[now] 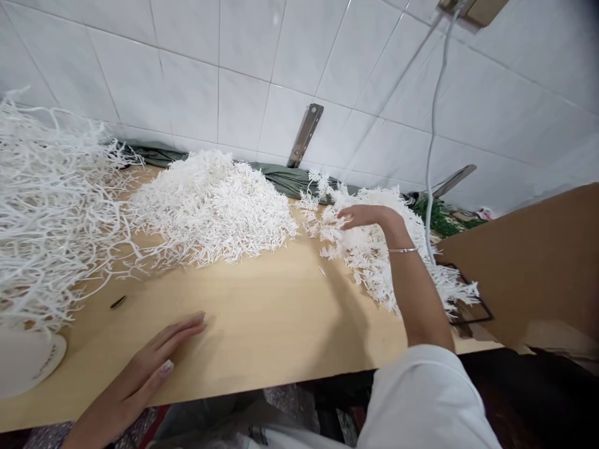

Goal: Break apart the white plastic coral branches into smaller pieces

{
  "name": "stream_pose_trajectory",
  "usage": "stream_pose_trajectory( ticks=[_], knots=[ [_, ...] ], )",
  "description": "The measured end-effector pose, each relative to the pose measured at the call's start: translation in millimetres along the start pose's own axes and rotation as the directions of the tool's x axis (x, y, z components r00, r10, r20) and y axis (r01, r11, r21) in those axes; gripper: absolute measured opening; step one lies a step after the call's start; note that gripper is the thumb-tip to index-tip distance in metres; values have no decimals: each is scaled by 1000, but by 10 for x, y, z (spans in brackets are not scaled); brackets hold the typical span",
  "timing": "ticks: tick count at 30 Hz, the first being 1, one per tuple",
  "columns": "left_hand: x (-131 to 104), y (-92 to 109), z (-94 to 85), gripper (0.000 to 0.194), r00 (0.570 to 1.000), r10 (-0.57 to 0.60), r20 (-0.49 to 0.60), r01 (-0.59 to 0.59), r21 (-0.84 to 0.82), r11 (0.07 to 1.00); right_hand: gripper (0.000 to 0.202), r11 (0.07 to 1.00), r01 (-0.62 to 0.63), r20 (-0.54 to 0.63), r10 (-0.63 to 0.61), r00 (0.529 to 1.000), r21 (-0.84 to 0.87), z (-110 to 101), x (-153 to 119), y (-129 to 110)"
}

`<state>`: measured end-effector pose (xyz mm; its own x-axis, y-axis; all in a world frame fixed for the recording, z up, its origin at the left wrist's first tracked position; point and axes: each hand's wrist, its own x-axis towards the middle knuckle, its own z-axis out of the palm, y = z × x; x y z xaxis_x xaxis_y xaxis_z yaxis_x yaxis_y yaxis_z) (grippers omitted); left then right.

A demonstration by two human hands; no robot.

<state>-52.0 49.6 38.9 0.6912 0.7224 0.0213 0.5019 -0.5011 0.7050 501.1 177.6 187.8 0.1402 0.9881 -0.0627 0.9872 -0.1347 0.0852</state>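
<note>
My left hand (145, 368) is by the front edge of the wooden table (243, 312), fingers stretched out and nothing in them. On the right, my right hand (364, 216) reaches over a pile of white branching plastic pieces (374, 262). Its fingers look apart, just above or touching the topmost pieces; no held piece can be made out. In the middle lies a heap of small white plastic sprigs (215, 206). Long, tangled white plastic branches (51, 206) rise in a tall mass on the left.
A white rounded object (30, 362) sits at the left front, with a small dark husk-like bit (118, 302) nearby. A cardboard box (528, 268) stands at right. A white cable (433, 137) hangs before the tiled wall (187, 81). Green cloth (281, 179) lies along the back.
</note>
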Motion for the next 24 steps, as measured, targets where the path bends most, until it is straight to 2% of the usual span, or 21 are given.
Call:
stream_pose_trajectory(
  ticks=[3,5,9,12,14,16,19,22,24],
  knots=[
    [-1,-20,-5,46,1000,7,-2,-7,18,1000,31,989,-127,-141,136,981,73,-50,293,-226],
    [-1,-25,-6,46,1000,9,-4,-9,24,1000,36,973,-180,-203,208,957,148,33,527,-404],
    [-3,-1,-12,47,1000,10,1,-10,20,1000,37,908,-306,-96,345,934,286,450,881,-718],
    [6,43,-27,46,1000,14,0,-14,21,1000,35,848,-398,-23,432,902,350,750,966,-851],
    [23,73,-42,46,1000,20,9,-20,20,1000,35,817,-427,-22,471,882,387,824,979,-885],
    [44,96,-59,45,999,27,33,-27,10,1000,35,800,-423,-70,495,866,427,769,989,-894],
    [66,112,-75,45,997,37,61,-36,-17,999,40,803,-364,-230,511,828,473,489,1004,-895],
    [68,114,-80,44,997,30,75,-27,-43,999,53,835,-280,-412,492,767,474,113,986,-880],
    [64,116,-82,44,996,30,80,-26,-51,998,59,865,-173,-568,448,691,471,-113,936,-823]
  ],
)
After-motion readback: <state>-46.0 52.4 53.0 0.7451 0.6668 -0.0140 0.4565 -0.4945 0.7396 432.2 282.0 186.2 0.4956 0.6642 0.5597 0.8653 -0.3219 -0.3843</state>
